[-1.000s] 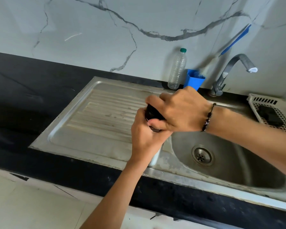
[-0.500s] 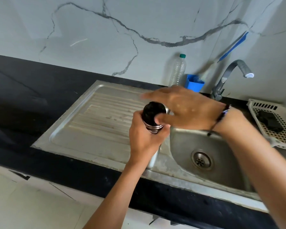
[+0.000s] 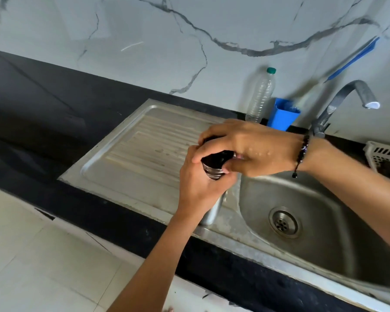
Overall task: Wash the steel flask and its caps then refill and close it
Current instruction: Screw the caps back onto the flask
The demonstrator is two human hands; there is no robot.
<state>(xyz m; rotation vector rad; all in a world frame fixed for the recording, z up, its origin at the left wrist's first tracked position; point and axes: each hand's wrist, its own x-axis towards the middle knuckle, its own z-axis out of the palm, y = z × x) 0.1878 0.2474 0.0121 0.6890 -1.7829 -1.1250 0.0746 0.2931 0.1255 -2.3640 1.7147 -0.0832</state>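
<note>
Now left hand [image 3: 200,183] grips flask [image 3: 213,210] upright to steady it; right hand [image 3: 246,146], fingers curled round black cap [image 3: 216,157] above, prob. twisting it w/ sink [image 3: 320,224] just right.

Black worktop [image 3: 54,113] along a marbled wall, with a steel sink unit [image 3: 144,154] set into it: ribbed draining board on the left, round basin with drain on the right. Steel flask [image 3: 213,211] upright on the sink steel between board and basin. At the back edge, clear plastic bottle [image 3: 260,95] with green cap, just beside a blue holder [image 3: 282,114]. Tap [image 3: 338,104] behind the basin. White slotted basket [image 3: 383,154] at the far right.
</note>
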